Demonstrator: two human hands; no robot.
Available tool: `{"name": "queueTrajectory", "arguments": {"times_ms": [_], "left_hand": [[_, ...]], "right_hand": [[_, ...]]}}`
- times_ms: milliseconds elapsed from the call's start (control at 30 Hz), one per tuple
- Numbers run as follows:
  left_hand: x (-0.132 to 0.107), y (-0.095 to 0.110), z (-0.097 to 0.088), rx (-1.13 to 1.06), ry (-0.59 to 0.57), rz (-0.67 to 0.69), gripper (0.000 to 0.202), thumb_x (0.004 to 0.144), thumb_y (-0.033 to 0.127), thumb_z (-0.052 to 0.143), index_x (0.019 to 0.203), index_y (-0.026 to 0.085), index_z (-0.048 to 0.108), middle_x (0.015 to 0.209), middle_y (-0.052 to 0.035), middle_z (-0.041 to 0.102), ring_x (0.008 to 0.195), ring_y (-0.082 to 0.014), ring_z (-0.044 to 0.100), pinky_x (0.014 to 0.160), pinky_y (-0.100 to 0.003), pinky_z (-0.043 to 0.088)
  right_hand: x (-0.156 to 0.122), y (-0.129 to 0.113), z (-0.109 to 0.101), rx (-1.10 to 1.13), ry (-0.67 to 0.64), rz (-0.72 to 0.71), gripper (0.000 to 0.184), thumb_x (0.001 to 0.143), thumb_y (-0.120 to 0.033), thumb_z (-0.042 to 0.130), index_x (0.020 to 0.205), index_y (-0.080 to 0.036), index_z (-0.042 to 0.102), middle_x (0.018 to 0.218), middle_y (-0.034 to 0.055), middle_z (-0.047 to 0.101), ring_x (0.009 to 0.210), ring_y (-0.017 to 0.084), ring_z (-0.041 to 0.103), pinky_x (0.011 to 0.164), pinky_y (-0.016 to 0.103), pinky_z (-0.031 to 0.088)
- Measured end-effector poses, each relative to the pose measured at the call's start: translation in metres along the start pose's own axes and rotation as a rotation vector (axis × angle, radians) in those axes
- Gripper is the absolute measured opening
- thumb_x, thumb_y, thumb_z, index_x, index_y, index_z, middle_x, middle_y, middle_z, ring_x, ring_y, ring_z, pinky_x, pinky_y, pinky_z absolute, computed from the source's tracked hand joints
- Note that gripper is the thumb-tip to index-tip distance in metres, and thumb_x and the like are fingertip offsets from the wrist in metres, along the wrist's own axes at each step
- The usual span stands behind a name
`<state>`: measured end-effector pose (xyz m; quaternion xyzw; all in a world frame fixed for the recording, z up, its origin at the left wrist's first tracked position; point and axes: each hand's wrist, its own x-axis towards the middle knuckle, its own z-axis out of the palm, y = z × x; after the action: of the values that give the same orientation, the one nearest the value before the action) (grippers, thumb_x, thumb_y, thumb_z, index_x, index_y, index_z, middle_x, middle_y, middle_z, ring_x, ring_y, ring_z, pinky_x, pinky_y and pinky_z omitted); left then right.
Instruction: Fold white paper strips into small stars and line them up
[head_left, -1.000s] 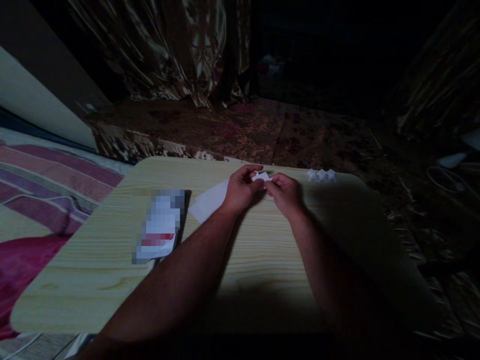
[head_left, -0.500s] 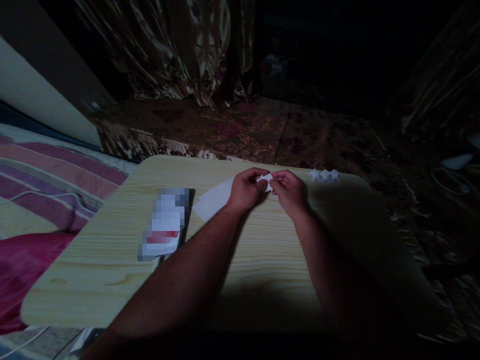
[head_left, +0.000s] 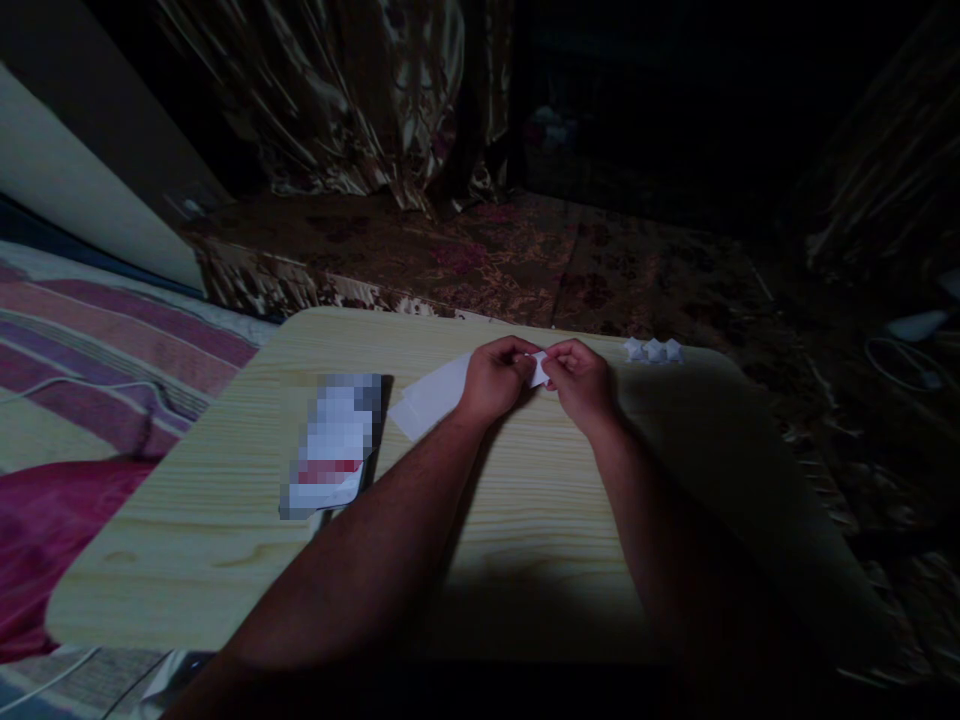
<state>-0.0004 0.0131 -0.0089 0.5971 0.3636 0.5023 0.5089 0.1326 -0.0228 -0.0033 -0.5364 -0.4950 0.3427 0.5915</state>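
Observation:
A small folded piece of white paper [head_left: 538,369] is pinched between my two hands near the table's far edge. My left hand [head_left: 495,378] is closed on its left side, with thumb and fingers hiding part of it. From the right, my right hand [head_left: 580,382] grips the same piece between thumb and fingertips. White paper strips [head_left: 431,398] lie flat on the table just left of my left hand, partly covered by it. Beyond my right hand, three folded paper stars [head_left: 655,350] stand in a row close to the far edge.
A phone [head_left: 335,440] with a blurred-out lit screen rests on the left of the pale wooden table [head_left: 187,560]. To the left is a bed with a striped cover [head_left: 135,350] and a white cable. Dark curtains [head_left: 405,90] hang beyond the table.
The folded paper is turned slightly in my fingers, and less of it shows at the left hand. Both hands keep their grip in nearly the same place.

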Motion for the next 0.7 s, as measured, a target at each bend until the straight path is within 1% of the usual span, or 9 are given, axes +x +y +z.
{"name": "queueTrajectory", "arguments": {"times_ms": [167,333,533,700], "left_hand": [[0.0006,0.0007,0.0002,-0.039,0.013,-0.02,0.016,0.07,0.024,0.066,0.081,0.015,0.071,0.065,-0.0005,0.064,0.054,-0.0097,0.05,0.052,-0.022,0.04],[0.001,0.0004,0.0007,-0.046,0.031,-0.032,0.016,0.069,0.026,0.067,0.08,0.015,0.069,0.064,-0.0004,0.064,0.054,-0.0094,0.051,0.052,-0.022,0.041],[-0.0004,0.005,0.0011,-0.044,0.054,-0.054,0.014,0.068,0.022,0.065,0.079,0.015,0.07,0.063,0.0002,0.063,0.052,-0.0097,0.052,0.051,-0.022,0.041],[-0.0016,0.0075,0.0019,-0.065,0.058,-0.063,0.013,0.065,0.019,0.065,0.077,0.015,0.069,0.062,0.0008,0.062,0.052,-0.0098,0.052,0.051,-0.021,0.04]], "right_hand": [[-0.001,-0.0021,0.0004,0.026,-0.01,-0.021,0.013,0.072,-0.03,0.065,0.078,-0.019,0.059,0.061,-0.0039,0.062,0.05,0.01,0.056,0.047,0.021,0.046],[-0.0011,-0.0026,0.0001,0.024,0.034,0.005,0.016,0.07,-0.03,0.067,0.077,-0.018,0.061,0.062,-0.002,0.065,0.05,0.011,0.058,0.047,0.022,0.047],[-0.0007,-0.0029,0.0006,0.026,0.067,0.052,0.017,0.067,-0.03,0.069,0.075,-0.017,0.062,0.061,-0.001,0.065,0.049,0.012,0.058,0.047,0.023,0.048],[-0.0011,-0.0041,0.0002,0.02,0.054,0.04,0.013,0.066,-0.026,0.067,0.075,-0.017,0.062,0.059,-0.0025,0.063,0.05,0.011,0.057,0.048,0.023,0.048]]}}
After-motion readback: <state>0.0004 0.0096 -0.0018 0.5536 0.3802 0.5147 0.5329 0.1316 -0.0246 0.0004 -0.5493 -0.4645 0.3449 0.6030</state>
